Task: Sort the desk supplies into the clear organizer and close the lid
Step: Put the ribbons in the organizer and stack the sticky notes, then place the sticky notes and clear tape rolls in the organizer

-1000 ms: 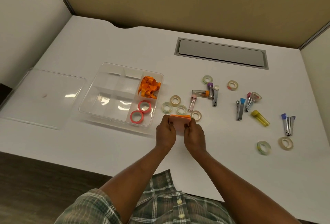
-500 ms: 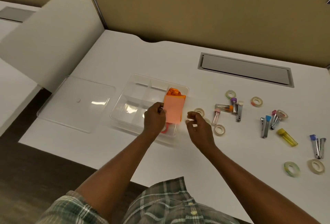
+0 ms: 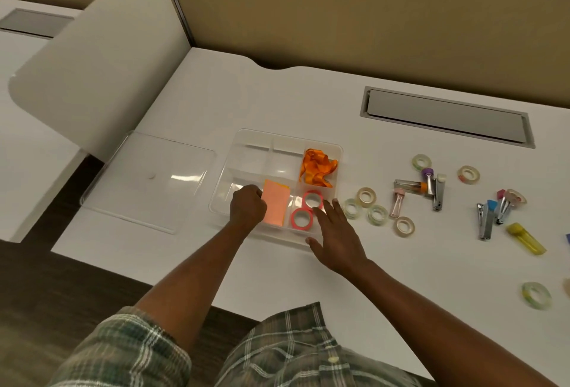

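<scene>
The clear organizer (image 3: 246, 146) sits on the white desk, its loose lid (image 3: 154, 180) lying flat to its left. Orange ribbon (image 3: 317, 167) fills the far right compartment and two pink tape rolls (image 3: 302, 218) lie in the near right one. My left hand (image 3: 246, 207) grips an orange pad of sticky notes (image 3: 276, 204) by its left edge, low in the near middle compartment. My right hand (image 3: 336, 232) hovers with straight fingers over the organizer's near right corner, holding nothing.
Right of the organizer lie several clear tape rolls (image 3: 365, 197), staple removers (image 3: 438, 189), clips and a yellow tube (image 3: 526, 238). A grey cable hatch (image 3: 447, 118) is set in the desk at the back. A white partition (image 3: 92, 78) stands at the left.
My left hand carried the sticky notes from the desk over the organizer and down into the near middle compartment. My right hand let go of them and spread its fingers by the organizer's corner.
</scene>
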A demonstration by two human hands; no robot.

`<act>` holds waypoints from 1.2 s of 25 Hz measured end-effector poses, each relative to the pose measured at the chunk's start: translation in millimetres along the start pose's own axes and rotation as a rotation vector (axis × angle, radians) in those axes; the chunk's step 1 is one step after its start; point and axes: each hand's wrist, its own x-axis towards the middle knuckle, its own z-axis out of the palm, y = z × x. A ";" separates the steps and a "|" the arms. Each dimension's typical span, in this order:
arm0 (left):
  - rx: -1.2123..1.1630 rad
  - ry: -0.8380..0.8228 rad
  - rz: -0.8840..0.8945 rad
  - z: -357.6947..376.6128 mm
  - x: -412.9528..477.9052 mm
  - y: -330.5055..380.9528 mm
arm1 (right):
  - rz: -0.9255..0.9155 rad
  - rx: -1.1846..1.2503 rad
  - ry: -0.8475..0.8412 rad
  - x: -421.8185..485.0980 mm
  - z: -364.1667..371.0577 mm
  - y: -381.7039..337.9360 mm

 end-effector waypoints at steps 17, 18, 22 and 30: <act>0.580 -0.114 0.384 28.6 -14.2 10.4 | 0.010 -0.133 -0.006 0.8 4.9 11.3; 0.584 -0.161 0.378 28.5 -13.3 10.3 | 0.005 -0.135 -0.009 -0.1 4.0 13.0; 0.600 -0.224 0.379 28.9 -11.4 14.8 | -0.011 -0.137 -0.030 -5.1 0.4 17.7; 0.334 0.084 0.396 34.2 -26.9 54.5 | -0.024 0.046 0.049 -21.7 -34.5 42.0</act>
